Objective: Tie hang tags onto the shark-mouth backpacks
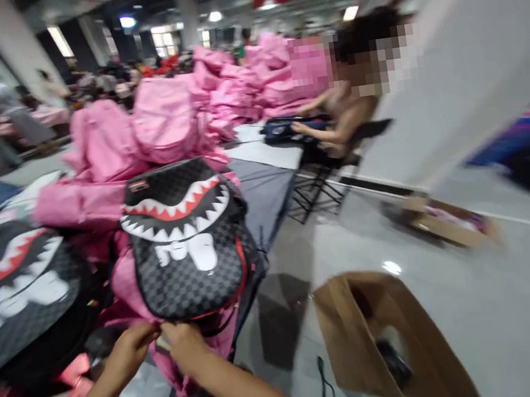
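Uncounted pink backpacks (167,120) heap across the upper centre of the frame, on a grey-covered table (266,188). One large open cardboard box (424,334) stands on the floor at lower right; one smaller box (457,232) lies beyond it. Two checkered shark-mouth backpacks rest among the pink: one centre-left (192,279), just above the worker's hands, another at the left edge (18,289). One seated person (362,104), upper right, handles one dark blue bag (280,129). The left hand (135,346) and right hand (185,347) meet at lower centre-left, fingers curled by pink fabric (169,369); what they grip, if anything, is unclear. The step appears to be fingertip work below the central backpack's bottom edge; the next move seemingly calls for a secure two-handed hold.
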`<action>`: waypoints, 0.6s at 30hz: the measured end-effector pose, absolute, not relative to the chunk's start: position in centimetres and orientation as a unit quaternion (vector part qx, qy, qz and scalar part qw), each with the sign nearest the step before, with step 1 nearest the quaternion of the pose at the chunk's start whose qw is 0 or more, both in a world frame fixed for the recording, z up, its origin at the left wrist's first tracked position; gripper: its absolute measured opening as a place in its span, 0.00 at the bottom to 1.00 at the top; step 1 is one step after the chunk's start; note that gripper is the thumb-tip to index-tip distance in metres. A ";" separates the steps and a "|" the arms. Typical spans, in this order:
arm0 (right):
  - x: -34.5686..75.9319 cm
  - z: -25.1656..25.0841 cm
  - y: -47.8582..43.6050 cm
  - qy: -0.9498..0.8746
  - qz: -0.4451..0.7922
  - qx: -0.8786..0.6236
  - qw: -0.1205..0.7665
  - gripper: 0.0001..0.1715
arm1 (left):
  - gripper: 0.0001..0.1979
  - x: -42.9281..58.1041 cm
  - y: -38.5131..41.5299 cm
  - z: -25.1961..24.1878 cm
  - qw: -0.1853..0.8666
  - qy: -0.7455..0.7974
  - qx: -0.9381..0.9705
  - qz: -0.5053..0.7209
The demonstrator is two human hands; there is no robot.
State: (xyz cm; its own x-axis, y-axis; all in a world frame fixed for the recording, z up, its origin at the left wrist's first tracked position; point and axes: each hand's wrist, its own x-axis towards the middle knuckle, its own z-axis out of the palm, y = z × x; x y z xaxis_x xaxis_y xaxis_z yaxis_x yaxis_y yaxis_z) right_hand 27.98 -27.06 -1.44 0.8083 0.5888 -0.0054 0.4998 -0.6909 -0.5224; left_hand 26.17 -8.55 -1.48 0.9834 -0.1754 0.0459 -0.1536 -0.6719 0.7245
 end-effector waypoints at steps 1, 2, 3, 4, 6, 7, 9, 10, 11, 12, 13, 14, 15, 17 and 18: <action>27.9 -1.4 -27.2 -0.301 0.089 -0.913 0.259 0.16 | 0.12 25.9 -9.1 -1.0 0.376 -0.102 0.921 -0.023; 27.9 -1.4 -27.4 -0.306 0.085 -0.912 0.261 0.18 | 0.12 25.8 -9.6 -0.6 0.342 -0.111 0.932 -0.034; 28.1 -1.6 -27.6 -0.312 0.078 -0.909 0.264 0.19 | 0.12 25.8 -9.9 -0.4 0.301 -0.118 0.945 -0.056; 28.3 -2.0 -27.7 -0.325 0.065 -0.905 0.268 0.21 | 0.10 26.0 -10.2 -0.4 0.295 -0.106 0.947 -0.066; 29.0 -3.1 -27.9 -0.363 0.035 -0.891 0.270 0.24 | 0.07 26.4 -10.1 -1.0 0.300 -0.082 0.948 -0.074; 29.4 -3.7 -28.0 -0.382 0.016 -0.884 0.270 0.25 | 0.07 26.6 -10.0 -1.5 0.304 -0.079 0.946 -0.078; 30.0 -5.0 -28.3 -0.415 -0.018 -0.868 0.272 0.26 | 0.07 26.8 -9.7 -2.5 0.311 -0.076 0.944 -0.083; 30.3 -5.6 -28.5 -0.427 -0.032 -0.861 0.275 0.27 | 0.07 26.8 -9.7 -2.9 0.315 -0.072 0.943 -0.083; 30.6 -6.1 -28.8 -0.437 -0.042 -0.854 0.278 0.28 | 0.07 26.9 -9.7 -3.1 0.317 -0.069 0.942 -0.085; 31.0 -6.5 -29.1 -0.447 -0.047 -0.848 0.279 0.30 | 0.08 26.9 -9.8 -3.3 0.315 -0.070 0.942 -0.088; 31.6 -6.9 -29.4 -0.461 -0.045 -0.841 0.278 0.31 | 0.10 27.1 -9.9 -3.4 0.309 -0.076 0.943 -0.095; 32.2 -7.2 -29.6 -0.478 -0.037 -0.834 0.274 0.33 | 0.12 27.2 -10.0 -3.4 0.296 -0.085 0.946 -0.103; 33.0 -7.4 -29.9 -0.494 -0.025 -0.827 0.268 0.34 | 0.13 27.5 -10.1 -3.4 0.281 -0.099 0.948 -0.110; 34.6 -7.9 -30.2 -0.518 0.004 -0.818 0.251 0.38 | 0.13 28.1 -10.3 -3.6 0.257 -0.125 0.952 -0.112; 35.3 -8.1 -30.4 -0.521 0.017 -0.818 0.242 0.39 | 0.11 28.5 -10.3 -3.8 0.258 -0.133 0.952 -0.103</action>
